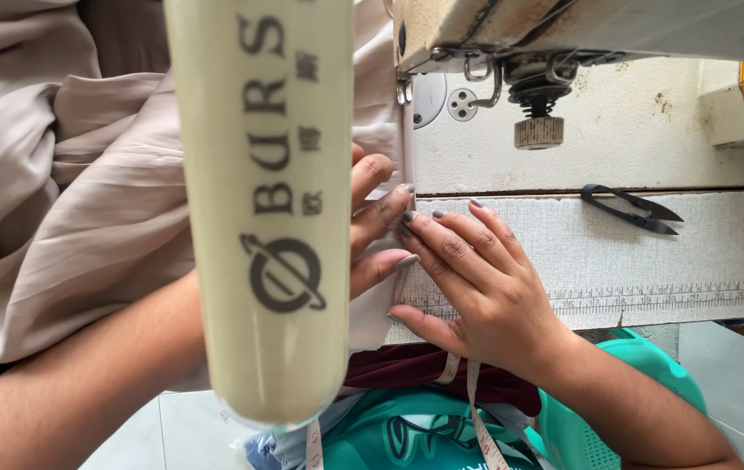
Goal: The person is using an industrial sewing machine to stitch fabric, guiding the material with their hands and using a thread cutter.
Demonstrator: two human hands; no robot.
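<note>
- Left hand (372,222): partly hidden behind a cream cylindrical machine arm (263,209); visible fingers lay extended and flat, pressing pale beige pleated fabric (93,218) just below the needle area.
- Right hand (476,278): fingers spread open, flat on the fabric's folded edge, fingertips touching those of the left hand.
- Fabric: bunched to the left of the off-white sewing machine bed (616,252).
- Black thread snips (633,209): lay on the bed, well apart from both hands.
</note>
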